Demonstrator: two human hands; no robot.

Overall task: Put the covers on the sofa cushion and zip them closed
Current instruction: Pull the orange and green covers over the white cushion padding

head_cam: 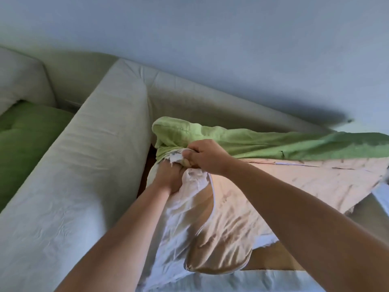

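White cushion (pixel 185 218) lies along the sofa seat, close against the inner side of the grey armrest (pixel 84 165), its near end reaching toward the seat's front edge. Its far end is partly inside the green cover (pixel 242 140), which is bunched over that end and trails off along the back of the seat toward the right edge. My left hand (pixel 168 178) is dug into the white fabric at the far end of the cushion, fingers curled tight around a handful of it. My right hand (pixel 204 157) sits just above and touching it, fingers and thumb closed on the rim of the green cover, where a bit of white edging shows between them. My two forearms come in from the bottom edge and meet there. Pale beige fabric (pixel 305 182) spreads flat to the right of my right wrist; I cannot tell whether it belongs to the cushion or to the cover. Left of the armrest, another green cushion (pixel 25 140) rests on a second grey seat. Behind the sofa is a plain pale wall (pixel 210 39)
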